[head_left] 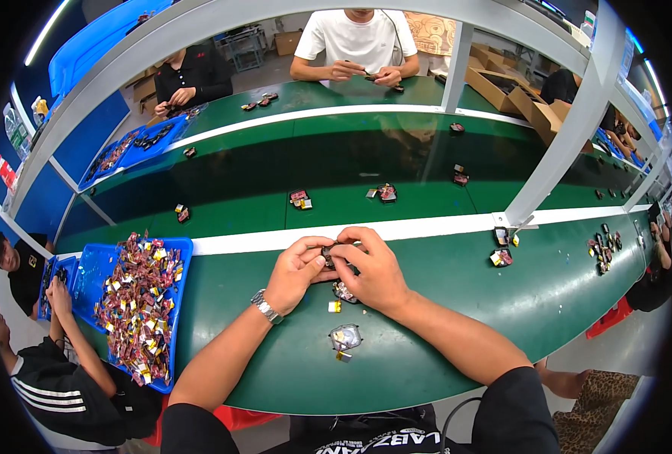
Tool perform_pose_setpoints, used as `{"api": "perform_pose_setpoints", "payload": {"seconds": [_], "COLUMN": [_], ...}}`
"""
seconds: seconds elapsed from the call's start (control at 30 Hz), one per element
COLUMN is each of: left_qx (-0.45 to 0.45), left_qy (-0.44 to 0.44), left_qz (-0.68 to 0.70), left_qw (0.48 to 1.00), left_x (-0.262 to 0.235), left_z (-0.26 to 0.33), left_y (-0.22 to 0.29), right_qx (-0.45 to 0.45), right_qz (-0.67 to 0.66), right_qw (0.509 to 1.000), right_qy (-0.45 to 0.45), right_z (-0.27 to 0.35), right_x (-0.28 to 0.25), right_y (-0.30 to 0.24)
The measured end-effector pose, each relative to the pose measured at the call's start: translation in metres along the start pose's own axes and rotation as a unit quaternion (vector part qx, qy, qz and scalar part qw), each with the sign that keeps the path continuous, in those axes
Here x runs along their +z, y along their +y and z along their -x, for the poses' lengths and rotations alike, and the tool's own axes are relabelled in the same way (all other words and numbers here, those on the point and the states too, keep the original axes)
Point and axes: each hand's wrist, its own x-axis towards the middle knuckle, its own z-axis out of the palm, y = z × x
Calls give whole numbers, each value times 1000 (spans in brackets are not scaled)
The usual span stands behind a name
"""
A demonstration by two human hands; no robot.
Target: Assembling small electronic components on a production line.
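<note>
Both of my hands meet over the green table near its white rail. My left hand (296, 274), with a metal watch on its wrist, is closed round a small dark electronic part (327, 257). The fingers of my right hand (367, 271) pinch at the same part from the other side, covering most of it. Just below my hands lies another small part with a circuit board (343, 292), partly hidden by my right hand. A small silver-and-yellow battery (334, 306) is beside it. Nearer to me rests a clear-and-black casing (345, 337) with a yellow-ended battery (343, 356) at its lower edge.
A blue tray (185, 303) heaped with red circuit boards and batteries stands at the left. Assembled pieces (501, 257) lie to the right; others sit on the belt (245, 178) beyond the white rail (260, 240). A grey post (559, 144) rises at right. Co-workers sit around.
</note>
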Motion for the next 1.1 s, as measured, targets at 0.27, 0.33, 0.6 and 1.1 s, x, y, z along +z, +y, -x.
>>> {"api": "perform_pose_setpoints", "payload": {"seconds": [0.27,0.33,0.6,1.1], "left_qx": [-10,-11,-25,-2], "left_qy": [-5,-4,23,-13], "left_qz": [3,3,-33,33], "left_qw": [1000,1000,999,999], "left_x": [-3,-2,0,-6], "left_z": [2,0,0,-6], "left_y": [1,-1,-1,0], "right_qx": [-67,-76,-117,214], "right_qz": [98,114,177,316], "right_qw": [993,991,977,923], "right_qy": [-4,-4,3,52], "right_z": [0,1,-1,-32], "right_x": [0,-3,0,-121], "right_y": [-3,-2,0,167]}}
